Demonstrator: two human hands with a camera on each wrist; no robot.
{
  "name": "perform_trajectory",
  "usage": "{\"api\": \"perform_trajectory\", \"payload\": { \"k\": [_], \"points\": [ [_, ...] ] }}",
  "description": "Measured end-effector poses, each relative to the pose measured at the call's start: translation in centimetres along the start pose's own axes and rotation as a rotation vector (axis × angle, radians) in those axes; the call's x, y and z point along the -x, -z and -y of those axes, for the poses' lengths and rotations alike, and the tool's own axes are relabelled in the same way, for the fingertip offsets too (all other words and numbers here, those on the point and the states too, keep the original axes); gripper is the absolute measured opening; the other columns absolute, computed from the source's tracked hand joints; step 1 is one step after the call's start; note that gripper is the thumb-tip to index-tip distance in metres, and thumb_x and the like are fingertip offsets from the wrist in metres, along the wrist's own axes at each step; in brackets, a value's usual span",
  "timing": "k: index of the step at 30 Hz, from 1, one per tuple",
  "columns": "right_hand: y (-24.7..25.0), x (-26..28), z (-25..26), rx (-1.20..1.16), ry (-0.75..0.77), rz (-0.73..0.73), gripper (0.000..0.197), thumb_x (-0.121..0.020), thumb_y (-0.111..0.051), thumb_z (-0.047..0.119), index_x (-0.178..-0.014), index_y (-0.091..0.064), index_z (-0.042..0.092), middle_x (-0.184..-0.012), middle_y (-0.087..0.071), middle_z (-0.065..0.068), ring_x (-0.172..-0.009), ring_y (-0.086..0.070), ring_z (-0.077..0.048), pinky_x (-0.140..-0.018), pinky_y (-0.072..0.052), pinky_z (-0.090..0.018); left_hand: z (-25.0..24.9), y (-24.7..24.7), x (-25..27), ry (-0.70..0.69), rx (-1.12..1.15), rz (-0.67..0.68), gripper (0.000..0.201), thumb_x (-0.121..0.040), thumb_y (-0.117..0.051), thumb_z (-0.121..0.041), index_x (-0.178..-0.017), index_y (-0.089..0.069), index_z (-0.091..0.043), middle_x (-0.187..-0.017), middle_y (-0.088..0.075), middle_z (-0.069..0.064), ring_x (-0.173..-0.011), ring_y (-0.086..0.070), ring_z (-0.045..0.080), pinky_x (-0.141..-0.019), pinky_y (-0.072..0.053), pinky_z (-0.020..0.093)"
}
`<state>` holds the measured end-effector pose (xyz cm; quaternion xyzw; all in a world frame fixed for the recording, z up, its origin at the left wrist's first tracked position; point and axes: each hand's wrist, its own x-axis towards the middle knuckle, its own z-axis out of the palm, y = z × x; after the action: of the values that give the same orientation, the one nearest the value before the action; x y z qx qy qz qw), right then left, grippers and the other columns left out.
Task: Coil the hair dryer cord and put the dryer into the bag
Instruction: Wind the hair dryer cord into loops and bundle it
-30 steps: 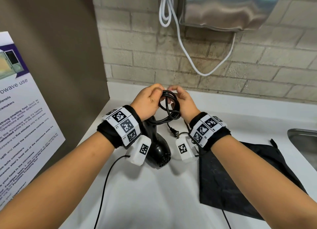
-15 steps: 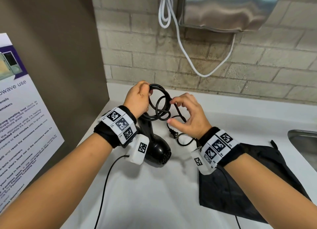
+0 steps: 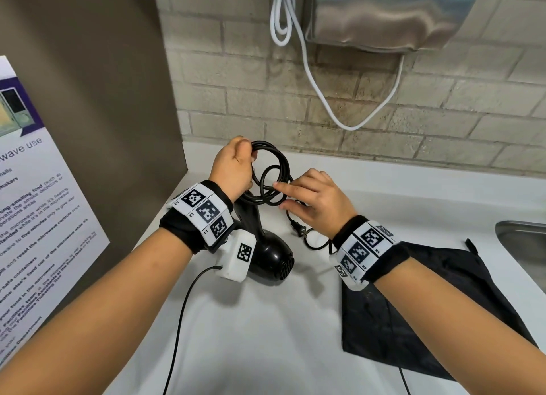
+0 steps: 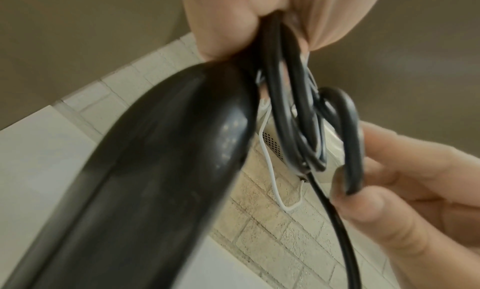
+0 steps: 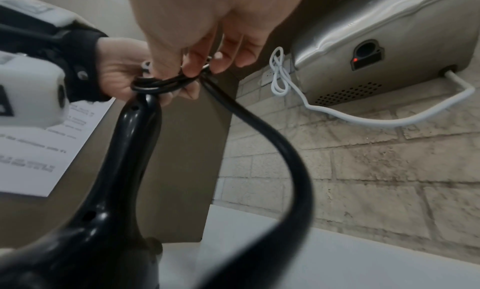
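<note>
A black hair dryer (image 3: 273,261) rests on the white counter (image 3: 266,335) under my left wrist, its handle (image 5: 130,149) rising toward my left hand. My left hand (image 3: 245,158) grips the top of the coiled black cord (image 3: 277,164), held above the counter. My right hand (image 3: 280,196) pinches the cord at the coil's lower right between thumb and forefinger; the left wrist view shows those fingers (image 4: 384,201) on a small loop (image 4: 350,145). The plug (image 3: 298,232) hangs loose below my right hand. The black bag (image 3: 443,306) lies flat on the counter at the right, partly under my right forearm.
A steel wall-mounted hand dryer (image 3: 384,13) with a white cable (image 3: 313,78) hangs on the brick wall behind. A steel sink (image 3: 526,246) sits at the far right. On the left stands a brown panel (image 3: 103,99) with a poster (image 3: 35,217). Thin black sensor cables (image 3: 180,320) trail from my wrists.
My right hand slid down the cord away from the coil, then came back left toward it with a fresh small loop. My left hand lifted the coil slightly.
</note>
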<state>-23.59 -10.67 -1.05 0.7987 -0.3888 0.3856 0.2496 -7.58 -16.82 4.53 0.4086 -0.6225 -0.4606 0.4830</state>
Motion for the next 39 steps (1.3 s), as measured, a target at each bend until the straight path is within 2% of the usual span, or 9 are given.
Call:
{"api": "perform_trajectory", "payload": {
  "k": [5,10,13,17,23,26,29,35,39],
  "points": [
    [0.4,0.3,0.2,0.073,0.017,-0.024,0.030,-0.098,-0.038,0.035,-0.121,-0.048,0.018,-0.081,-0.065,-0.004,-0.083,-0.043,-0.020,-0.070,-0.042,-0.032,0.1,0.1,0.0,-0.046,-0.041,0.031,0.030,-0.097,-0.028,-0.014,-0.069,-0.038,-0.018,-0.064,-0.039,0.000,-0.047,-0.033,0.016,-0.044,-0.025,0.024],
    [0.3,-0.9,-0.2,-0.120,-0.122,-0.051,0.032,-0.096,-0.043,0.026,-0.106,-0.066,0.006,-0.114,-0.051,-0.013,-0.109,-0.046,-0.030,-0.096,-0.042,-0.039,-0.2,-0.3,0.1,-0.004,0.006,0.095,0.029,-0.097,-0.028,-0.013,-0.069,-0.038,-0.018,-0.064,-0.036,0.000,-0.042,-0.030,0.010,-0.036,-0.021,0.013],
    [0.4,-1.1,-0.4,-0.358,-0.294,0.027,0.023,-0.088,-0.055,0.023,-0.093,-0.068,0.004,-0.120,-0.048,-0.017,-0.115,-0.050,-0.024,-0.098,-0.044,-0.032,-0.4,-0.4,0.2,0.017,0.026,0.144,0.030,-0.097,-0.027,-0.013,-0.069,-0.038,-0.017,-0.065,-0.036,-0.001,-0.034,-0.030,0.003,-0.036,-0.022,0.011],
    [0.3,-0.7,0.2,-0.609,-0.553,0.073,0.016,-0.081,-0.061,0.017,-0.077,-0.046,0.018,-0.112,-0.051,0.001,-0.101,-0.056,-0.003,-0.088,-0.049,-0.026,-0.9,-0.5,0.5,0.058,0.055,0.218,0.029,-0.097,-0.026,-0.013,-0.070,-0.038,-0.016,-0.063,-0.036,-0.003,-0.043,-0.029,0.009,-0.036,-0.019,0.011],
    [0.3,-0.4,0.5,-0.842,-0.656,0.222,0.057,-0.081,-0.062,0.025,-0.127,-0.029,0.033,-0.129,-0.044,0.012,-0.118,-0.051,-0.010,-0.100,-0.045,-0.036,-1.1,-0.3,0.6,0.067,0.016,0.330,0.030,-0.096,-0.024,-0.013,-0.071,-0.040,-0.014,-0.063,-0.036,-0.002,-0.045,-0.025,0.012,-0.034,-0.019,0.012],
    [0.1,-0.6,0.5,-0.829,-0.675,0.301,0.059,-0.083,-0.056,0.028,-0.133,-0.025,0.030,-0.111,-0.055,0.003,-0.097,-0.059,-0.021,-0.083,-0.053,-0.043,-1.2,-0.5,0.6,0.061,-0.001,0.370,0.031,-0.095,-0.025,-0.012,-0.068,-0.040,-0.014,-0.063,-0.036,-0.001,-0.038,-0.025,0.007,-0.034,-0.020,0.012],
    [0.0,-0.8,1.2,-0.801,-0.732,0.228,0.052,-0.084,-0.050,0.026,-0.130,-0.028,0.025,-0.086,-0.050,0.005,-0.074,-0.053,-0.016,-0.065,-0.054,-0.040,-1.3,-0.8,0.7,0.065,0.002,0.364,0.031,-0.096,-0.025,-0.012,-0.068,-0.040,-0.014,-0.063,-0.035,-0.001,-0.035,-0.024,0.006,-0.034,-0.020,0.011],
    [-0.1,-1.9,2.0,-0.876,-0.939,0.133,0.036,-0.074,-0.051,0.011,-0.102,-0.045,0.032,-0.075,-0.046,-0.002,-0.060,-0.047,-0.019,-0.047,-0.047,-0.034,-1.5,-1.2,1.0,0.045,-0.032,0.327,0.029,-0.096,-0.027,-0.012,-0.070,-0.040,-0.015,-0.063,-0.035,0.001,-0.033,-0.026,0.004,-0.034,-0.018,0.012],
    [0.4,-3.2,1.7,-0.972,-1.077,0.117,0.028,-0.062,-0.046,-0.003,-0.086,-0.042,0.011,-0.066,-0.040,-0.002,-0.043,-0.042,-0.006,-0.033,-0.030,-0.019,-1.7,-1.5,1.2,0.024,-0.045,0.348,0.029,-0.096,-0.027,-0.011,-0.070,-0.040,-0.015,-0.059,-0.036,0.000,-0.033,-0.025,0.004,-0.035,-0.018,0.011]
  ]
}}
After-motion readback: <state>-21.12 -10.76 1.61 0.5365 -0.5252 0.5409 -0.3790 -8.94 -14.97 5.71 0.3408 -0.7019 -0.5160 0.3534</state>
